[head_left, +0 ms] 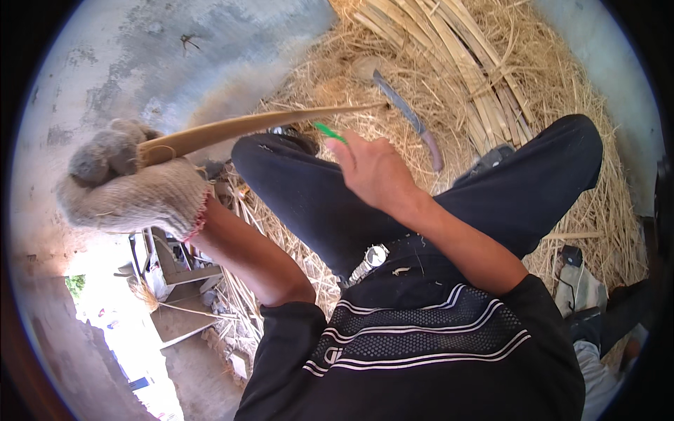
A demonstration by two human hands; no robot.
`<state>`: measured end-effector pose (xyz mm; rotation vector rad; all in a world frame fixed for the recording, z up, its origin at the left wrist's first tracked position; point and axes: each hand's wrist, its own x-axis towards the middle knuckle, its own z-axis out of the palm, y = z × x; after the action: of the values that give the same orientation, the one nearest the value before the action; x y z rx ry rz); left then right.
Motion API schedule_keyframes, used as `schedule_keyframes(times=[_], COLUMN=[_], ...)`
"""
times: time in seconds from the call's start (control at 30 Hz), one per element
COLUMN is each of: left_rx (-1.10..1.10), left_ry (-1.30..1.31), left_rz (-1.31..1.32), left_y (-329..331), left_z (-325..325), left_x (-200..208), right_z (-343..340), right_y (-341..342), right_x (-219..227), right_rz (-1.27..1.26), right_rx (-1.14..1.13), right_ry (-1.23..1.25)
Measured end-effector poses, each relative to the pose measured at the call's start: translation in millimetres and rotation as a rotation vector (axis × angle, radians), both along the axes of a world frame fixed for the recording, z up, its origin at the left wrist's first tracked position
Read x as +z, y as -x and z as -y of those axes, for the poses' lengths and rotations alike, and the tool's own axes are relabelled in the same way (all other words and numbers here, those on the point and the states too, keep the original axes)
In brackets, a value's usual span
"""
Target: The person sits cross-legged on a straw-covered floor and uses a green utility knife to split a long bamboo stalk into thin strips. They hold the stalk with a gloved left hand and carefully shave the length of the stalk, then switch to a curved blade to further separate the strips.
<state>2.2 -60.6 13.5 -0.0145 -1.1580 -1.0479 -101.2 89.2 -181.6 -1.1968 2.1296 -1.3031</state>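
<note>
My left hand (126, 179) wears a thick, pale knitted glove with a red-edged cuff. Its fingers are closed around the wide end of a brown split bamboo strip (232, 126). The strip reaches across in front of my knee and narrows toward the right. My bare right hand (375, 168) is closed on a slim green object (328, 132), whose end sticks out past the thumb just below the strip; the rest is hidden in the hand. Beyond my right hand, a machete (404, 112) with a dark blade and brown handle lies on the shavings.
Long pale bamboo strips (467, 63) lie in a bundle at the far right, over a bed of shavings (323, 77). A worn wall (168, 56) rises at left. A wristwatch (372, 259) is at my waist. Wooden pieces (186, 270) and a bright opening (126, 330) are at lower left.
</note>
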Motion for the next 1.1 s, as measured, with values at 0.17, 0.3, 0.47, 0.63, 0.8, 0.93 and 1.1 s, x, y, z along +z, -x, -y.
schedule_keyframes(times=[0.17, 0.3, 0.47, 0.63, 0.8, 0.93, 1.1], left_rx=[0.165, 0.433, 0.944, 0.960, 0.820, 1.048, 0.664], left_ry=[0.271, 0.057, -0.003, 0.316, 0.109, 0.227, 0.217], left_rz=[0.190, 0.122, 0.167, 0.255, 0.293, 0.550, 0.196], left_y=[2.5, 28.4, 45.8, 13.6, 46.9, 11.8, 28.4], left_z=[-6.8, -25.2, -45.7, -25.1, -47.4, -23.2, -39.1], left_x=[15.5, 14.9, 11.0, -6.8, 17.1, 14.0, 13.0], right_z=[22.4, 17.0, -6.1, 5.3, 3.6, -1.7, 3.6], right_y=[15.0, 14.6, 4.8, 33.9, 33.6, 20.2, 38.9], right_x=[-68.9, -27.8, 57.2, -63.5, 7.3, 12.1, -53.4], right_rz=[-0.005, 0.073, 0.098, 0.118, 0.122, 0.016, 0.110], right_rx=[-0.191, -0.115, 0.074, -0.072, -0.025, 0.045, -0.066], right_ry=[0.078, -0.033, 0.090, -0.109, -0.006, 0.077, -0.174])
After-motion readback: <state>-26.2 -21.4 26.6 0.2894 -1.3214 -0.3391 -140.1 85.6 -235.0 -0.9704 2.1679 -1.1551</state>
